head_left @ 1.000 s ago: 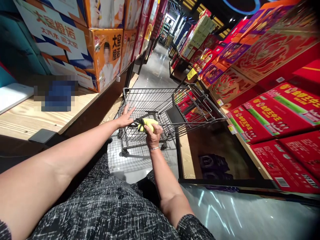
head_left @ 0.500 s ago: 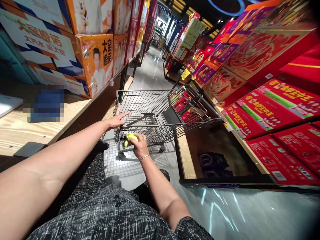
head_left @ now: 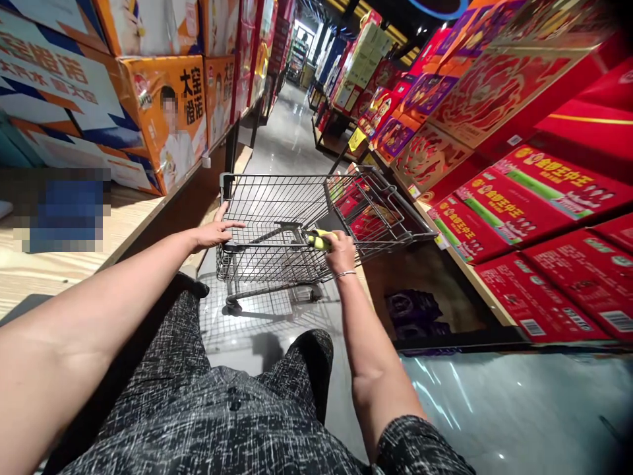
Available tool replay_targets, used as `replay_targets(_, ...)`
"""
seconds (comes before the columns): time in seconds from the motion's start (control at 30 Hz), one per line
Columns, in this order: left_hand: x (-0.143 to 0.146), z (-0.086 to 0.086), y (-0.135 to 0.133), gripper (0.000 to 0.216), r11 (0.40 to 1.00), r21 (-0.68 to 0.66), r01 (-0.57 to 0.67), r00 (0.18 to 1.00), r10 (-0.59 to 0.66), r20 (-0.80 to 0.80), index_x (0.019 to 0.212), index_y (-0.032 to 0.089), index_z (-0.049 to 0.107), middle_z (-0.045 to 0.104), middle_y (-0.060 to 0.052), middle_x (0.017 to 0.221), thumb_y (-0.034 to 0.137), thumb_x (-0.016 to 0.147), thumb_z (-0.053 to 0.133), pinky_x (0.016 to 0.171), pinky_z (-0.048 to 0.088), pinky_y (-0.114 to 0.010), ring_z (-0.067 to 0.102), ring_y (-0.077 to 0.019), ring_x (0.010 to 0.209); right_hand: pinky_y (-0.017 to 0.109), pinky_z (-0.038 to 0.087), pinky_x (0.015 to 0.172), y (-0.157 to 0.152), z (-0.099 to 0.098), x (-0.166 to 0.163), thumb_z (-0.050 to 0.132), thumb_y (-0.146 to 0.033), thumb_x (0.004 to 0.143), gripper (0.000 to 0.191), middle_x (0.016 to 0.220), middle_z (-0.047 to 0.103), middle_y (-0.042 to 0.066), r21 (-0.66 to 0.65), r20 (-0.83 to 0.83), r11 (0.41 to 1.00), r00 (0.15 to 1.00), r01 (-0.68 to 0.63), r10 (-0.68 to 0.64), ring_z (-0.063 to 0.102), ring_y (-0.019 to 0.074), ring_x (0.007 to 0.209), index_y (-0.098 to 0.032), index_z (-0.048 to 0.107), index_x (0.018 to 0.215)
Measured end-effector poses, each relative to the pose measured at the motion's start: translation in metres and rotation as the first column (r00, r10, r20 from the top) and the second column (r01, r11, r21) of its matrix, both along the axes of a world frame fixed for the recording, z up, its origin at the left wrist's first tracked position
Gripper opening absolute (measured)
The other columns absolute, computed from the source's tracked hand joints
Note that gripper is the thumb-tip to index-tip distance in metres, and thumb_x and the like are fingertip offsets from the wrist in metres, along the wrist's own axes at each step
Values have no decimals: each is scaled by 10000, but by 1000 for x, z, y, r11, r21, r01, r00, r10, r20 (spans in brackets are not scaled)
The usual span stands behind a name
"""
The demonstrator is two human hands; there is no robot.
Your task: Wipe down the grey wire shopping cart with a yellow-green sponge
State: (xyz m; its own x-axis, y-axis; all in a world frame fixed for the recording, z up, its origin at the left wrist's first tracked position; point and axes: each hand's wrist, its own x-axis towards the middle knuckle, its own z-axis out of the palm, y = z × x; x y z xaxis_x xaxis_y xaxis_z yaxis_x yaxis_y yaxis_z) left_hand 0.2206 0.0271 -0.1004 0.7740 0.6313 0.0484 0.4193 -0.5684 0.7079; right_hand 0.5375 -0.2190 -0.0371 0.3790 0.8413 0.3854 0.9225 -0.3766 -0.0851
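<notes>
A grey wire shopping cart stands in the aisle right ahead of me. My left hand rests on its near left corner, fingers stretched out along the rim. My right hand is closed round a small yellow and black object, which I cannot name, at the cart's near right rim. A thin bracelet sits on my right wrist. The basket holds nothing that I can see.
Red gift boxes fill slanted shelves on the right, with a low dark shelf under them. Orange cartons stand on a wooden ledge at left. A shiny floor runs ahead between the shelves.
My right hand has carried the yellow object from the cart's middle handle area, down and left, then over to the right rim. My left hand stayed on the left corner. The view shifted forward.
</notes>
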Motion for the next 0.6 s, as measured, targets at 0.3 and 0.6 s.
replay_targets(0.3, 8, 39, -36, 583, 956, 271, -113, 980, 152, -128, 1455, 215, 475, 365, -60, 1572, 411, 908, 415, 1204, 258, -453, 296, -301, 1465, 357, 393, 908, -9, -22, 29, 506, 12, 658, 562, 1205, 511, 73, 265, -41, 939, 975, 220, -217, 407, 235, 1031, -255, 724, 1103)
replay_targets(0.6, 8, 32, -78, 653, 927, 375, 17, 982, 56, -182, 829, 199, 691, 685, -99, 864, 498, 997, 135, 1054, 347, -466, 601, -271, 1014, 398, 404, 1039, 60, -81, -141, 577, -131, 896, 396, 1222, 533, 46, 331, 4, 885, 939, -326, 344, 391, 236, 1148, -394, 723, 1153)
